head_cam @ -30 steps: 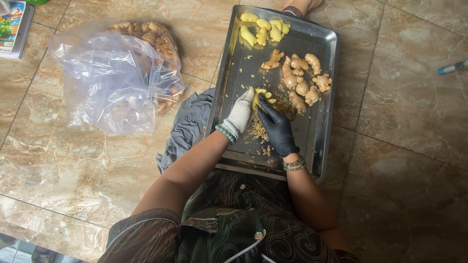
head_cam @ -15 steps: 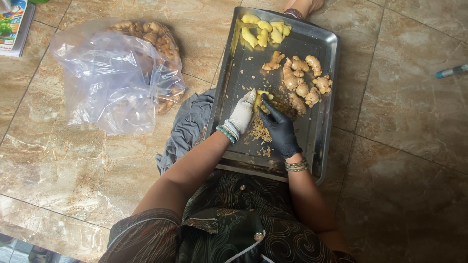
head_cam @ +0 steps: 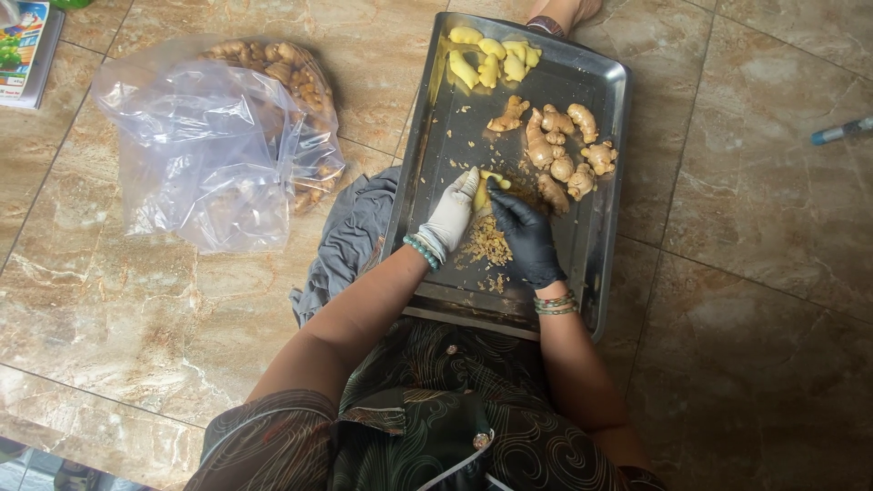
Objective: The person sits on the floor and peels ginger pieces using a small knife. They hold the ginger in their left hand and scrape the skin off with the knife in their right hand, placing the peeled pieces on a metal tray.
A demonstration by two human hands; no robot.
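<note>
Glossy metal tray (head_cam: 600,273), clear crinkled plastic bag (head_cam: 209,155), polished stone floor (head_cam: 755,300).

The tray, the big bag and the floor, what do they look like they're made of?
The tray looks like metal, probably steel: grey, dull sheen, raised rim. The bag is thin clear plastic, crinkled, with pale glare and brown ginger roots showing through it. The floor looks like polished stone or stone-look ceramic tile: beige marbling, grout lines, glossy reflections; I cannot tell which.

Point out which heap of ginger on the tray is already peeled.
The bright yellow heap at the tray's far left corner; the knobbly pieces mid-tray on the right are brown-skinned.
</note>
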